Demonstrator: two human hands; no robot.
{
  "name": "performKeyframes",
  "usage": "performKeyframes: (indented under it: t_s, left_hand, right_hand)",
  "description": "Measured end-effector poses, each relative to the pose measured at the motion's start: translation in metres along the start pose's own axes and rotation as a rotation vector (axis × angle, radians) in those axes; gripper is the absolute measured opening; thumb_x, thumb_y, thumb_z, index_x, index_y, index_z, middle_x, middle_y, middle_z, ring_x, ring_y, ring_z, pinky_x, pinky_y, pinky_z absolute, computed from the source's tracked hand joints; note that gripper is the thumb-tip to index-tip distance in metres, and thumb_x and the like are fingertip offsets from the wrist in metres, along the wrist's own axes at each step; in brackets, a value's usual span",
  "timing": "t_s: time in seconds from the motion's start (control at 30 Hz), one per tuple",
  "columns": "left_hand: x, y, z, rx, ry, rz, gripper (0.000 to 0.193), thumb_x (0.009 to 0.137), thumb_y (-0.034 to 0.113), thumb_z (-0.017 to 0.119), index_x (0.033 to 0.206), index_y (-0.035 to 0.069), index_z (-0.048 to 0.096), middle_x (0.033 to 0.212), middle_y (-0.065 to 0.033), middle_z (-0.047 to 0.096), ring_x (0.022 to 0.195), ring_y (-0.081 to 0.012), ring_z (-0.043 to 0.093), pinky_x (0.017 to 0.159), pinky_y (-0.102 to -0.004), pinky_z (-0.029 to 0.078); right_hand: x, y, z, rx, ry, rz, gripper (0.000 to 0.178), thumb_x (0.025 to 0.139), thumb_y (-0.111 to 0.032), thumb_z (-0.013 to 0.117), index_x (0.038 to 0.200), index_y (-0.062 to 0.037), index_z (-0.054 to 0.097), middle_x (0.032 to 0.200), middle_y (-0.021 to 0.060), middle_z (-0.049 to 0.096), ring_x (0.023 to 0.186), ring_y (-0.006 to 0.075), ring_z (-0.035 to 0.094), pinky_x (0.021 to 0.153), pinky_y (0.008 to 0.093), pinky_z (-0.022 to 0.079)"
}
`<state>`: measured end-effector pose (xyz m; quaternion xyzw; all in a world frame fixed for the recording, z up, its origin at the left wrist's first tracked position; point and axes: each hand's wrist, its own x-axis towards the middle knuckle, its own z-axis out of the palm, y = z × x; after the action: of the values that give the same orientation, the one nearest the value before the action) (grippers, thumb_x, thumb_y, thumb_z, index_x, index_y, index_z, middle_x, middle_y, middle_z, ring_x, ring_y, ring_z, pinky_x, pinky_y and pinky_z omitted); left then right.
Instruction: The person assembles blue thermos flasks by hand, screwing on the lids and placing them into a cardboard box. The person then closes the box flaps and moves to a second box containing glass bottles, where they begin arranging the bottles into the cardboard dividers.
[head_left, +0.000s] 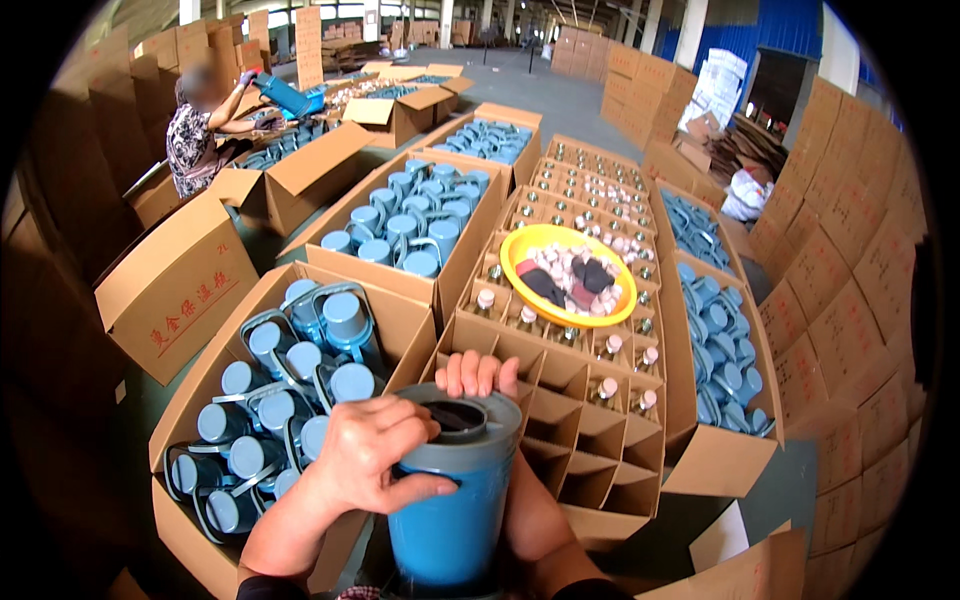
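Observation:
A blue thermos jug point(450, 525) stands upright close in front of me, with a dark round opening in its grey-blue top. My left hand point(375, 450) is closed on the near left of the top, fingers curled at the opening and thumb against the side. Reaching around behind the jug, my right hand point(478, 376) has its fingers bent over the far rim. The jug's base and my right palm are hidden. To the left, an open carton point(165, 500) is filled with blue thermos jugs point(278, 412) with handles.
A divided carton point(590, 470) holds glass liners with pale stoppers; several front cells are bare. On it rests a yellow basin point(520, 305) of stoppers and dark gloves. More jug cartons point(720, 465) stand right and beyond. A person point(195, 130) handles a jug at far left.

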<state>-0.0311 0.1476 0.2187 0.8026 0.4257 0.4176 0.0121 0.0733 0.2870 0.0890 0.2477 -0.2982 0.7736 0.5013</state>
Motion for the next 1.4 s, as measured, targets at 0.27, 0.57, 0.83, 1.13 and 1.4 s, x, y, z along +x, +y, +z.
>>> performKeyframes:
  t_s: [0.27, 0.57, 0.83, 1.13, 1.4]
  left_hand:
    - [0.0, 0.001, -0.008, 0.008, -0.072, -0.021, 0.044, 0.058, 0.036, 0.081, 0.079, 0.001, 0.063, 0.078, -0.0116, 0.063, 0.067, -0.0282, 0.064, 0.057, -0.0332, 0.051]
    - [0.019, 0.008, 0.018, 0.067, -0.006, 0.066, 0.018, 0.072, 0.022, 0.072, 0.074, 0.007, 0.062, 0.077, -0.0058, 0.062, 0.069, -0.0239, 0.062, 0.061, -0.0333, 0.05]
    - [0.022, -0.005, 0.007, -0.029, -0.007, -0.027, 0.026, 0.072, 0.025, 0.071, 0.07, 0.004, 0.056, 0.072, -0.0096, 0.056, 0.072, -0.0277, 0.059, 0.065, -0.0371, 0.047]
    - [-0.017, -0.043, 0.006, -0.481, 0.064, -0.093, 0.02, 0.076, 0.019, 0.068, 0.077, 0.0, 0.062, 0.079, -0.0119, 0.062, 0.077, -0.0285, 0.061, 0.065, -0.0337, 0.049]
    - [0.002, -0.024, 0.02, -0.215, 0.069, 0.05, 0.025, 0.073, 0.027, 0.07, 0.067, 0.006, 0.059, 0.077, -0.0059, 0.055, 0.079, -0.0246, 0.059, 0.067, -0.0357, 0.047]
  right_hand:
    - [0.001, -0.003, 0.004, 0.058, -0.032, 0.023, 0.058, 0.101, -0.045, 0.019, 0.063, -0.0105, 0.047, 0.069, 0.0019, 0.046, 0.069, 0.0183, 0.046, 0.071, 0.0336, 0.04]
    - [-0.011, -0.033, 0.028, -0.432, 0.354, 0.099, 0.051, 0.096, -0.047, 0.038, 0.08, -0.0031, 0.058, 0.078, 0.0104, 0.061, 0.079, 0.0272, 0.059, 0.089, 0.0463, 0.043]
    - [-0.016, -0.072, 0.025, -0.458, 0.386, 0.118, 0.049, 0.097, -0.044, 0.038, 0.101, 0.0012, 0.055, 0.102, 0.0232, 0.064, 0.097, 0.034, 0.062, 0.089, 0.0441, 0.046]
    - [-0.019, -0.084, 0.044, -0.918, 0.171, 0.147, 0.062, 0.096, -0.05, 0.034, 0.103, 0.0094, 0.052, 0.089, 0.0229, 0.066, 0.081, 0.033, 0.065, 0.088, 0.0451, 0.048]
    - [-0.017, -0.072, 0.037, -0.571, 0.109, 0.33, 0.083, 0.089, -0.067, 0.031, 0.125, 0.0054, 0.048, 0.104, 0.0235, 0.064, 0.112, 0.0358, 0.055, 0.101, 0.0456, 0.038]
